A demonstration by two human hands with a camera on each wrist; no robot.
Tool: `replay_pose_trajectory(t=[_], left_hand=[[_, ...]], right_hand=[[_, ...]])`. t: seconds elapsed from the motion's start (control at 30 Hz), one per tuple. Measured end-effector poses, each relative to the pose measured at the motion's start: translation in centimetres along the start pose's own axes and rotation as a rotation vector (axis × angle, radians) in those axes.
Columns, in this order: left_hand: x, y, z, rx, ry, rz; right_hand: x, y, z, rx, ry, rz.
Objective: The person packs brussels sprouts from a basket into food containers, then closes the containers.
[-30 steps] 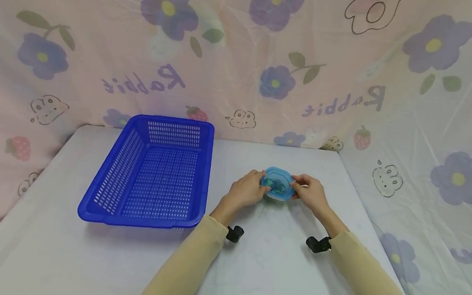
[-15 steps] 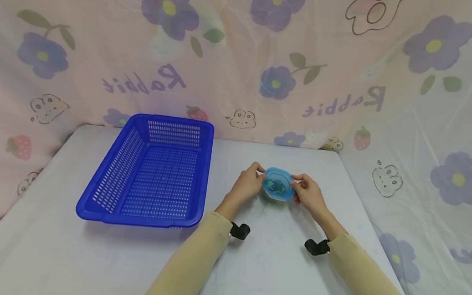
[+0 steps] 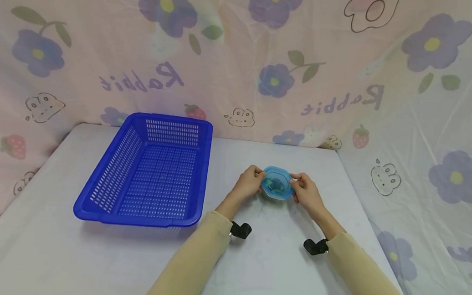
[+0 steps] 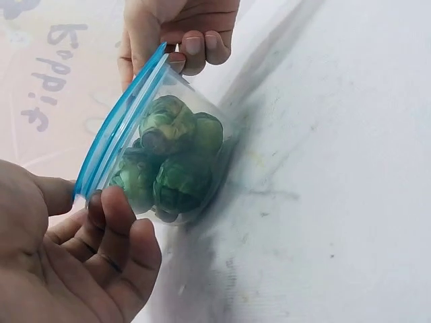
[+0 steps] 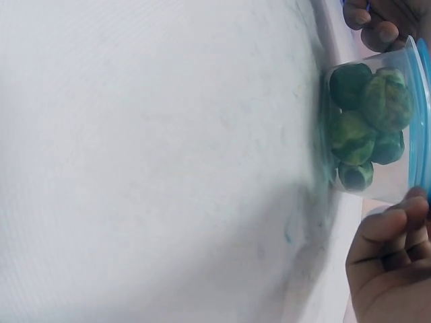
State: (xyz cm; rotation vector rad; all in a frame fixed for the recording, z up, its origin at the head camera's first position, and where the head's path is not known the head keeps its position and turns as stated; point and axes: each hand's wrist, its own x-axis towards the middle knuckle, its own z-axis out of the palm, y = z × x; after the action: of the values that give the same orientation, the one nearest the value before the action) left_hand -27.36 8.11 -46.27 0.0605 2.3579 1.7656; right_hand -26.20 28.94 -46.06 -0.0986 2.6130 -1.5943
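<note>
White cloth covers the desk. Toward its middle right, the left hand and right hand pinch opposite rims of a small clear plastic tub with a blue lid. Wrist views alone show dark green balls inside. Farther left sits a blue perforated plastic basket, before a pink floral curtain.

Container: clear plastic body, light blue lid. Contents: dark green, mottled with lighter green. Basket: solid deep blue, perforated with a grid of slots. Table: plain white. Sleeves: beige. Backdrop: pale pink, printed with purple flowers, green leaves, red strawberries and outlined rabbits.
</note>
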Motion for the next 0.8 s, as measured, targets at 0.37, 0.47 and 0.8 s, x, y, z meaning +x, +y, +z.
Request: replay_pose_trajectory(t=[0.37, 0.47, 0.8], left_hand=[[0.34, 0.09, -0.28, -0.082, -0.024, -0.013], [0.45, 0.16, -0.14, -0.082, -0.013, -0.021], [0.95, -0.05, 0.14, -0.090, 0.023, -0.017]], right_hand=[[0.20, 0.26, -0.19, 0.116, -0.017, 0.039], [0.27, 0.24, -0.18, 0.130, -0.014, 0.052], [0.79, -0.31, -0.24, 0.121, -0.011, 0.100]])
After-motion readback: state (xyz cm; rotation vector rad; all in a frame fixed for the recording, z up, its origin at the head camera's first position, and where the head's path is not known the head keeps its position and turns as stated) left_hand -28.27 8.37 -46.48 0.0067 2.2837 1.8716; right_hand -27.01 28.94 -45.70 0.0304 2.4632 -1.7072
